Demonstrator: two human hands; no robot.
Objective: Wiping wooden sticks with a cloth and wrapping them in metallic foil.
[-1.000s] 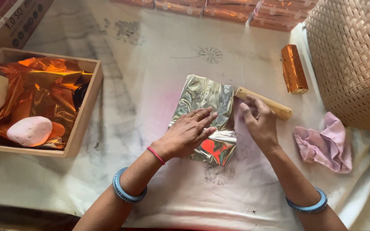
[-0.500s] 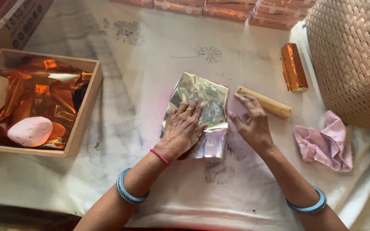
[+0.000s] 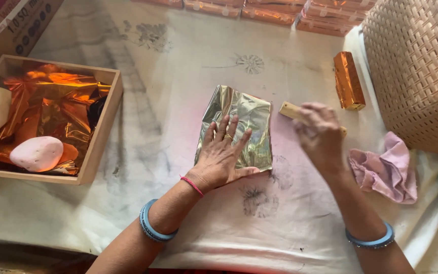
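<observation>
- The gold foil sheet [image 3: 242, 124] is my landmark here. It lies flat on the white printed cloth [image 3: 168, 76] that covers the table, roughly in the middle.
- The left hand [image 3: 224, 157] is pressed palm-down on the lower half of the foil sheet, fingers spread out flat and relaxed, not gripping anything, just holding it down. There's a ring on one finger, a red thread at the wrist and a blue bangle further up the arm.
- The right hand [image 3: 320, 137] is just to the right of the foil sheet, curled around a small wooden stick [image 3: 290, 110], so fingers are wrapped on that. One end of the stick pokes out near the foil's upper right corner; I can't tell if it's actually touching the foil. The hand is a bit blurry.
- Further right of the foil: a foil-wrapped orange bar [image 3: 349, 81], then a woven basket [image 3: 416, 71], with a crumpled pink cloth [image 3: 385, 170] below them.
- Well to the left of the foil sits a wooden tray [image 3: 102, 132] with crinkly orange foil [image 3: 62, 101] in it and a smooth pink stone [image 3: 36, 153] lying on top.
- Above the foil, along the table's far edge, there's a row of orange packs [image 3: 280, 12].
</observation>
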